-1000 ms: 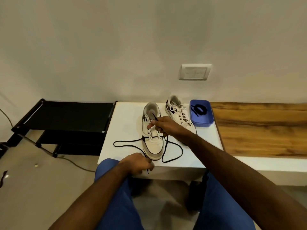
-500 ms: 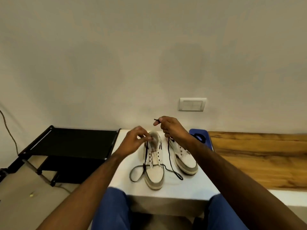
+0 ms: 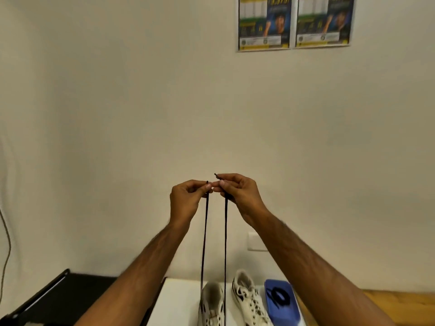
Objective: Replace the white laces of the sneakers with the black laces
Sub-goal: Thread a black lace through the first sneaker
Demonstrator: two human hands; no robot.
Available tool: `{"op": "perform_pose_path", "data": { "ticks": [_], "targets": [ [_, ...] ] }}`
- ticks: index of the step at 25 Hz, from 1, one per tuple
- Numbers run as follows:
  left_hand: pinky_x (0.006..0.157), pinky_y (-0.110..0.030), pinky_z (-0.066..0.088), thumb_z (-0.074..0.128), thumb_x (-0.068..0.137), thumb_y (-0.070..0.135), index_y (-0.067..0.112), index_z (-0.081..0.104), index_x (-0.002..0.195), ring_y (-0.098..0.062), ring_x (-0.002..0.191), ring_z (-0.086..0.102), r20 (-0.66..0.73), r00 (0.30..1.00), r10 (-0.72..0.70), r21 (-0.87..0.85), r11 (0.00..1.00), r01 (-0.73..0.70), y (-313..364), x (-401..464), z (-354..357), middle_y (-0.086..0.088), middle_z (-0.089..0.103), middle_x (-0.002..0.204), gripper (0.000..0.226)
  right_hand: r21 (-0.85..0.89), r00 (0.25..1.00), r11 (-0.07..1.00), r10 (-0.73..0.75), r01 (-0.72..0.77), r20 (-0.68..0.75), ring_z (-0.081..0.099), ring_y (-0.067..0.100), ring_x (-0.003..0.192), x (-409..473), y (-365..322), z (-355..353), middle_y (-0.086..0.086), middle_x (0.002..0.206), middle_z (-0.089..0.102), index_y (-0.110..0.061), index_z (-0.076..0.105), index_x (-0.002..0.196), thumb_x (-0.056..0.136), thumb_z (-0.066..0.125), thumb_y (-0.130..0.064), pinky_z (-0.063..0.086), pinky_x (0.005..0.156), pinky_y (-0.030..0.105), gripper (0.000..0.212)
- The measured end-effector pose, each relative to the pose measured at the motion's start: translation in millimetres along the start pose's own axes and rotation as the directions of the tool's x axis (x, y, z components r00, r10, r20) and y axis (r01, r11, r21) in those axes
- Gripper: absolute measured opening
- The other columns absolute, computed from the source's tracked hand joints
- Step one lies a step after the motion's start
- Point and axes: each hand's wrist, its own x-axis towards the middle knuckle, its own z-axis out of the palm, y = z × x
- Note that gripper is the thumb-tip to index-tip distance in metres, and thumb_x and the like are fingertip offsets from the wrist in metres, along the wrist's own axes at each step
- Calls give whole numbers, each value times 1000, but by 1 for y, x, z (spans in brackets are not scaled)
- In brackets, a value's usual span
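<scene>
Black lace (image 3: 204, 243) runs in two taut strands up from the left sneaker (image 3: 211, 304) on the white table (image 3: 179, 304); left hand (image 3: 186, 198) and right hand (image 3: 237, 191) each pinch one end, held high, fingertips almost meeting. Beside it stands a white-laced sneaker (image 3: 249, 300), then a blue tray (image 3: 286, 311) holding a coiled black lace (image 3: 277, 293)

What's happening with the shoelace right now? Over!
Left hand and right hand each pinch one end of the black lace, pulled up taut from the left sneaker. Right sneaker keeps white laces. Nothing in the way.
</scene>
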Motion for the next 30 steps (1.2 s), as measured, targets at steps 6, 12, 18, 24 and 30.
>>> {"op": "perform_pose_path", "data": {
  "ticks": [6, 12, 18, 24, 30],
  "targets": [
    [82, -26, 55, 74, 90, 17, 19, 77, 90, -12, 83, 72, -12, 1000, 6, 19, 1000, -6, 17, -9, 3, 4, 77, 82, 3, 6, 996, 1000, -26, 26, -87, 74, 22, 100, -4, -31, 14, 9, 105, 77, -2, 61, 113, 104, 54, -16, 55, 96, 38, 18],
    [48, -29, 49, 60, 101, 16, 7, 62, 98, -19, 56, 62, 28, 996, -81, -171, 982, 85, 23, -14, 2, -9, 72, 85, 10, 259, 998, 965, 45, -32, -42, 71, 19, 78, -6, -49, 18, 14, 98, 75, -6, 58, 109, 105, 50, -13, 56, 70, 28, 11],
    [69, -31, 49, 57, 99, 17, 22, 63, 104, -20, 86, 66, 628, 732, -266, 779, 211, -591, -67, -28, -35, 5, 69, 94, 10, -385, 893, 829, 449, -405, 27, 41, 8, 51, -21, 27, -34, 1, 71, 65, -8, 69, 98, 97, 63, -14, 29, 45, 20, 9],
    [78, -34, 44, 49, 103, 33, 20, 59, 125, -26, 109, 63, 557, 573, -601, 734, 34, -678, -203, -91, -75, -4, 58, 125, 28, -832, 831, 427, 552, -355, -71, 64, 13, 63, -83, 192, -75, 8, 84, 71, -20, 59, 108, 92, 55, -6, 50, 54, 28, 22],
    [79, -36, 47, 50, 98, 57, 17, 58, 116, -25, 101, 60, 468, 513, -720, 882, 346, -319, -314, -159, -53, -5, 50, 115, 44, -799, 691, 364, 718, -480, -88, 57, 6, 68, -154, 322, -65, 4, 95, 68, -9, 71, 110, 93, 49, 0, 44, 52, 13, 29]
  ]
}}
